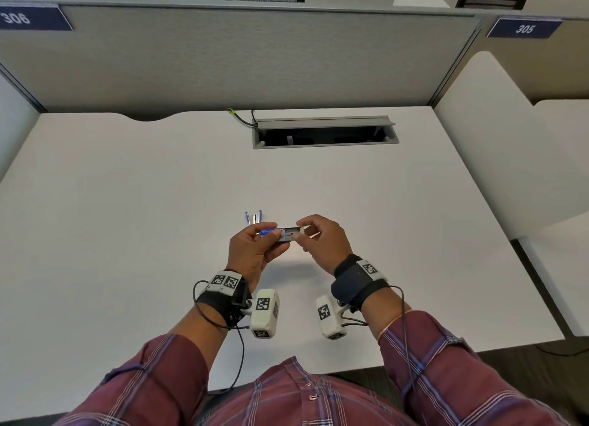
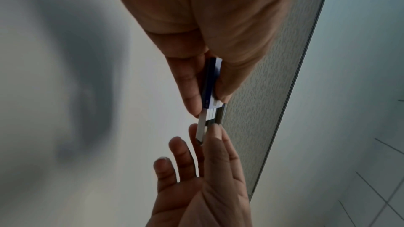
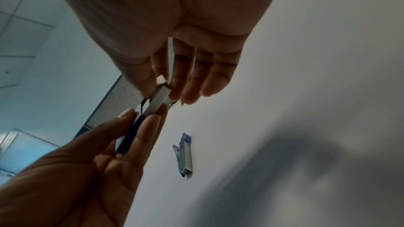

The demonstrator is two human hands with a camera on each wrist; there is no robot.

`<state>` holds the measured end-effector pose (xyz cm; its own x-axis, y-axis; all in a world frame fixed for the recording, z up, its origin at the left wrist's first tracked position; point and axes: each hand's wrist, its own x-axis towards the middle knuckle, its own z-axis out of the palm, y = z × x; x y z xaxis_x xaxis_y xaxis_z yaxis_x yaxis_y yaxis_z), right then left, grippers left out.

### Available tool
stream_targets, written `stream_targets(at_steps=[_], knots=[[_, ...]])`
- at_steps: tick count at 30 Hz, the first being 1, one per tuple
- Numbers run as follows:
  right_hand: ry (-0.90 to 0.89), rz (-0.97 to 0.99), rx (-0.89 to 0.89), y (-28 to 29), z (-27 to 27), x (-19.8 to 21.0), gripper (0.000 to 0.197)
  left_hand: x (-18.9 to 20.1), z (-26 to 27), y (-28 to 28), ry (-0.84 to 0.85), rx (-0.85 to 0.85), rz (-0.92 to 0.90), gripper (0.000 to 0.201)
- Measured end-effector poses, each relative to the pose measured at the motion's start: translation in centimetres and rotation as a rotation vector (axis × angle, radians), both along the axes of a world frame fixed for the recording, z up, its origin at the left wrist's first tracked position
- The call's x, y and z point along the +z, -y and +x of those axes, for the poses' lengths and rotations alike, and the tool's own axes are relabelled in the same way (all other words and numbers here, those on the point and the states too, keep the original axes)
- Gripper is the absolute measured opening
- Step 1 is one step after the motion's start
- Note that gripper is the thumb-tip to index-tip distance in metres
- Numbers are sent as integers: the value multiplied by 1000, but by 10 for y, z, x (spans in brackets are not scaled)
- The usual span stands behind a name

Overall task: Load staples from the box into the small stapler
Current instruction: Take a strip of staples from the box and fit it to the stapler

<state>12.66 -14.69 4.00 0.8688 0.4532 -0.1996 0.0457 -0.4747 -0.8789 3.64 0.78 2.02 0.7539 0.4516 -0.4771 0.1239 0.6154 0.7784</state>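
Observation:
My left hand grips the blue sleeve of the small staple box, held above the desk. My right hand pinches the end of the box's white inner tray, which sticks out to the right of the sleeve. In the left wrist view the tray projects from the blue sleeve toward my right fingers. The small blue and metal stapler lies hinged open on the desk just beyond my left hand; the right wrist view also shows this stapler. I cannot see staples clearly.
The white desk stretches wide on all sides of my hands. An open grey cable tray with a cable sits at the back. Grey partition panels close off the rear, and a white divider stands at the right.

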Motion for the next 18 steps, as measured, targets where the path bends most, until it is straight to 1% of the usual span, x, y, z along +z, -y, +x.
stream_targets(at_steps=[2, 4, 5, 7, 9, 11, 18], knots=[[3, -16, -18, -1, 2, 0, 16, 0, -1, 0, -2, 6, -5, 22], [-17, 0, -41, 1, 2, 2, 19, -1, -1, -1, -5, 18, -16, 22], [6, 0, -43, 2, 2, 3, 21, -2, -2, -2, -6, 25, -21, 22], [141, -53, 4, 5, 4, 1, 19, -3, -2, -4, -13, 35, -25, 22], [277, -128, 95, 5, 4, -2, 13, -4, -2, -4, -21, 31, -18, 22], [340, -172, 141, 2, 4, -4, 9, -6, -3, -4, -33, 13, -1, 23], [538, -386, 241, -6, 4, -3, 15, -8, -2, -4, -46, -25, 24, 24]])
